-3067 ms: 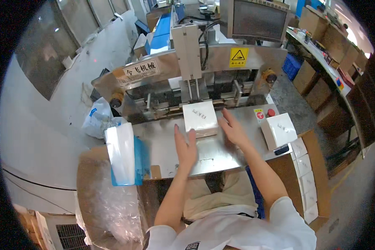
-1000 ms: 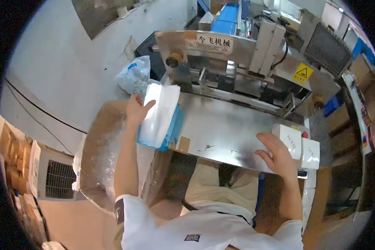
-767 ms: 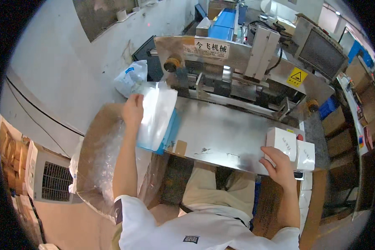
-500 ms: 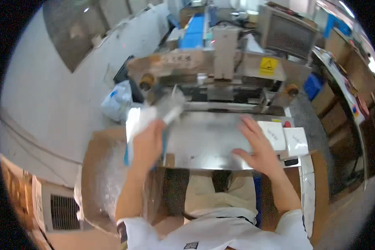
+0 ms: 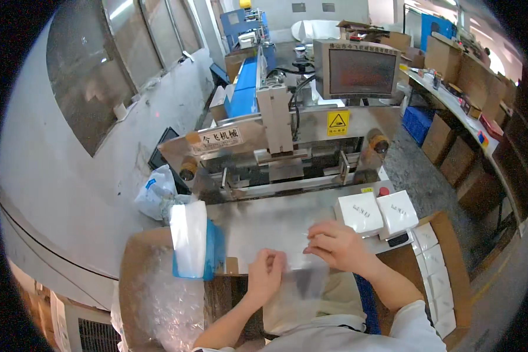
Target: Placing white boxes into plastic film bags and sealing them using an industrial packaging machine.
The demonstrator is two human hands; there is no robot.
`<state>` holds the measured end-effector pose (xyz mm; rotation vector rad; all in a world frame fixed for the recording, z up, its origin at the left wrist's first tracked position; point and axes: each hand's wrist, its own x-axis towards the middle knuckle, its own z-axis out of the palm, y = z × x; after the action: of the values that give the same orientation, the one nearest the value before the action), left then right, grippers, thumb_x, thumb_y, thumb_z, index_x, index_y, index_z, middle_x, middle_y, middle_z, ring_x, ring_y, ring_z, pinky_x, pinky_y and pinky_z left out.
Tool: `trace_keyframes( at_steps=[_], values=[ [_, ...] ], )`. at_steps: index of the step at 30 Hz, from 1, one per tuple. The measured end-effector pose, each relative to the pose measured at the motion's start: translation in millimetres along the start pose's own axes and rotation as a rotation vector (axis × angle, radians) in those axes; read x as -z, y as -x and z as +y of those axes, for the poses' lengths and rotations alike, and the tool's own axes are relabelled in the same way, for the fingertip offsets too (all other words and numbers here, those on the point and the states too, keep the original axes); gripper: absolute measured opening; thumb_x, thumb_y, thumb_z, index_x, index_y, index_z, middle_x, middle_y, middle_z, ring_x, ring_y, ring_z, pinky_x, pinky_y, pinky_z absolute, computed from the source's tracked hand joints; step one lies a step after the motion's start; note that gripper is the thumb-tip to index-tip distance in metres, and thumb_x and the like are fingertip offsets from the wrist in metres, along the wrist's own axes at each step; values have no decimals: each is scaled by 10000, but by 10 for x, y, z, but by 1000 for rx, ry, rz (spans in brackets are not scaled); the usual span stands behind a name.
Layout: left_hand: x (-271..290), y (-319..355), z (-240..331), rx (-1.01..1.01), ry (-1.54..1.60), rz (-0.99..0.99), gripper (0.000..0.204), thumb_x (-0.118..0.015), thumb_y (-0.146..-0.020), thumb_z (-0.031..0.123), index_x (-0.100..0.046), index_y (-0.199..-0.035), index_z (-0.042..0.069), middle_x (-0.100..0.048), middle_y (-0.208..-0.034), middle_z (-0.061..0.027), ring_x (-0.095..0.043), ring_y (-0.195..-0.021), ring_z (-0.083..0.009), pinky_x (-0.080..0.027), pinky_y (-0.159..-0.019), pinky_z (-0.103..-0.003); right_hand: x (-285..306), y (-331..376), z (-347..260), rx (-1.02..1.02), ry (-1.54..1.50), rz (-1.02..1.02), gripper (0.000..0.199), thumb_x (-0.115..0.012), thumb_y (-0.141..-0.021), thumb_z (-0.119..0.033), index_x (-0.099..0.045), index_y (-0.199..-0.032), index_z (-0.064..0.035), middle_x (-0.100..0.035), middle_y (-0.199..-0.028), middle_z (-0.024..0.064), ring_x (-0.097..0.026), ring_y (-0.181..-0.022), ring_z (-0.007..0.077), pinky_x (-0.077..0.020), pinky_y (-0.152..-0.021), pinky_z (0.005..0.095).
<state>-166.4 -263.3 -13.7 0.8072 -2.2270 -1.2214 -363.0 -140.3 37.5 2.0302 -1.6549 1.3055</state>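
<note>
Near the front edge of the metal worktable, a thin see-through plastic bag hangs between my hands, partly blurred. My left hand pinches it at the left. At its upper right is my right hand, fingers bent and closed; its hold on the film is hard to make out. Left of my left hand stands a blue holder with a white stack of thin sheets or bags. Two white packs, a nearer one and another, sit side by side beyond my right hand.
A machine with a metal front panel and rollers spans the table's back. Behind it are a blue conveyor and a monitor. A carton of crumpled clear plastic is at lower left; a carton of white packs at lower right.
My left hand has left the white stack and come to the table's front middle. My right hand has moved inward to meet it, with the plastic bag now between them. The view has shifted.
</note>
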Motion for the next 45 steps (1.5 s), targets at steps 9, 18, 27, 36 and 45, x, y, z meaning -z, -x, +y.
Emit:
trace_keyframes(
  at_steps=[9, 18, 27, 36, 45],
  values=[
    [108, -282, 340, -391, -306, -378, 350, -632, -927, 240, -592, -1251, 114, -699, -1041, -140, -656, -902, -382, -524, -760, -457, -125, 251, 54, -75, 82, -365, 142, -735, -811, -170, -645, -845, -66, -623, -865, 95, -624, -872, 312, -500, -766, 422],
    [512, -476, 181, -219, -420, -532, 256, -574, -983, 303, -658, -1057, 73, -689, -867, -207, -666, -819, -422, -526, -729, -486, 129, 186, 272, -270, -196, -565, 100, -702, -856, -156, -668, -885, -66, -669, -888, 90, -627, -1004, 336, -391, -1093, 532],
    [932, -648, 160, -117, -216, -811, 194, -559, -989, 243, -605, -1063, 70, -696, -900, -178, -664, -857, -391, -511, -754, -451, 266, 18, 516, -229, -396, -674, 116, -689, -886, -202, -703, -917, -92, -692, -981, 56, -620, -1039, 296, -386, -1083, 534],
    [459, -2396, -773, -44, -216, -871, 299, -569, -1001, 349, -620, -1065, 60, -670, -956, -26, -591, -899, -129, -499, -770, -320, -264, -486, 1892, -509, -157, -778, 257, -729, -842, -262, -728, -943, -25, -727, -966, 129, -680, -911, 263, -519, -827, 377],
    [37, -3702, -890, 257, -33, -772, 301, -801, -824, 330, -708, -973, 86, -675, -877, 20, -565, -762, -87, -454, -641, -268, -448, -702, 3060, -507, 54, -770, 332, -654, -886, -323, -705, -953, -2, -713, -880, 184, -668, -812, 351, -524, -766, 402]
  ],
)
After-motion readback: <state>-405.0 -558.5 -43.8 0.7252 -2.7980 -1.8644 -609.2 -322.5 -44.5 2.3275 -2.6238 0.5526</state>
